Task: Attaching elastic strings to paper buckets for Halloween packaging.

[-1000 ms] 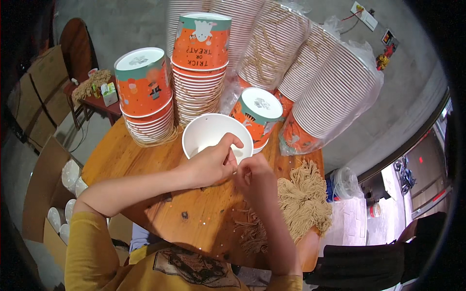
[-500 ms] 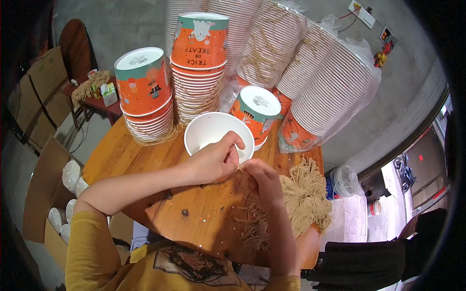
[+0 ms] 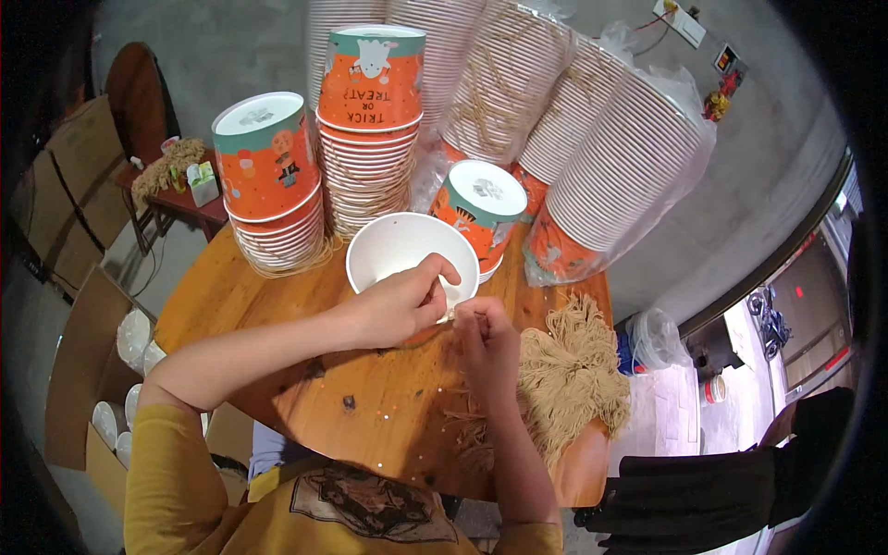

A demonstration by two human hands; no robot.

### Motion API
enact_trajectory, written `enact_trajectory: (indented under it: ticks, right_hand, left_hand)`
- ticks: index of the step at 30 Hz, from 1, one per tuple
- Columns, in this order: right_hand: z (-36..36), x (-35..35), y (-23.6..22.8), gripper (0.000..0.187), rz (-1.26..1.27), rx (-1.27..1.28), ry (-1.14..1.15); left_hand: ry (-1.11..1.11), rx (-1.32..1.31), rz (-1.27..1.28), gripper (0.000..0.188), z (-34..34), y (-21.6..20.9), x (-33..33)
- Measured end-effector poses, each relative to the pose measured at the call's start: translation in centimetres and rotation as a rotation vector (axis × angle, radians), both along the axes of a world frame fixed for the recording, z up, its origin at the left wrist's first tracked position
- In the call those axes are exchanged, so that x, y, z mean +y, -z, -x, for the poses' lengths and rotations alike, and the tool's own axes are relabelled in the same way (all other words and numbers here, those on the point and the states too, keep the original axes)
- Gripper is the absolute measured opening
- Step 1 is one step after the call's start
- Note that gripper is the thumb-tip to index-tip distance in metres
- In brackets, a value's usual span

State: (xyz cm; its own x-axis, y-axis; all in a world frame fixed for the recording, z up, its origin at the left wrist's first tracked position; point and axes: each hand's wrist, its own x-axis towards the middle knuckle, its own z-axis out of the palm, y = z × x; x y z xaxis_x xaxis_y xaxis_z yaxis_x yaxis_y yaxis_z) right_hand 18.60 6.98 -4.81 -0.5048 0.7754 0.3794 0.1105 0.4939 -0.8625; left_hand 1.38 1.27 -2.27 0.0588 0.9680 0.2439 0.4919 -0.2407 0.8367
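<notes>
A paper bucket [image 3: 384,242], white inside, faces up with its opening tilted toward me. My left hand [image 3: 402,301] lies over its near right rim, thumb and fingers closed at a thin tan cord [image 3: 450,316]. Close beside it, my right hand [image 3: 487,338] pinches the same cord just outside the rim. The fingertips partly cover the cord, so its full path is hidden. To the right of my right forearm, a bundle of tan cords [image 3: 578,375] is spread on the wooden table [image 3: 324,388].
Upside-down orange and teal buckets stand in stacks [image 3: 266,166] [image 3: 370,92], with a shorter one [image 3: 481,208] behind the open bucket. Tall plastic-wrapped stacks [image 3: 620,162] rise at the back. At left, a cardboard box [image 3: 79,370] holds white buckets; a person's dark sleeve [image 3: 684,499] shows lower right.
My right hand has shifted slightly up and left, its fingers curling tighter by the rim. The left hand stays at the bucket. The whole view has shifted slightly.
</notes>
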Motion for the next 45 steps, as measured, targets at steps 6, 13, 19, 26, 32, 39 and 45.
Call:
enact_trajectory:
  ticks: [6,13,19,26,32,39,45]
  right_hand:
    - [-0.3,0.4,0.9,0.010,0.085,0.057,-0.024]
    - [-0.8,0.1,0.2,0.011,0.229,0.155,-0.080]
    - [-0.8,-0.2,0.0,0.011,0.240,0.124,-0.067]
    - [-0.6,0.1,-0.6,0.011,0.300,0.128,-0.117]
    - [-0.3,0.0,-1.2,0.012,0.190,0.064,-0.104]
    - [-0.2,-0.2,-0.1,0.011,0.146,0.043,-0.030]
    - [-0.5,-0.8,-0.6,0.009,0.203,0.070,-0.050]
  left_hand:
    - [0.008,0.042,0.012,0.023,-0.5,-0.6,-0.1]
    - [-0.012,0.092,-0.045,0.020,-0.4,-0.2,0.0]
    - [-0.036,0.123,-0.077,0.019,-0.3,0.2,0.1]
    - [-0.063,0.114,0.019,0.015,-0.6,-0.9,-0.4]
    - [0.005,0.329,-0.171,0.012,-0.1,-0.3,-0.7]
    - [-0.015,0.274,-0.101,0.013,-0.3,-1.2,-1.3]
    - [-0.094,0.180,-0.019,0.017,-0.3,-1.2,-1.5]
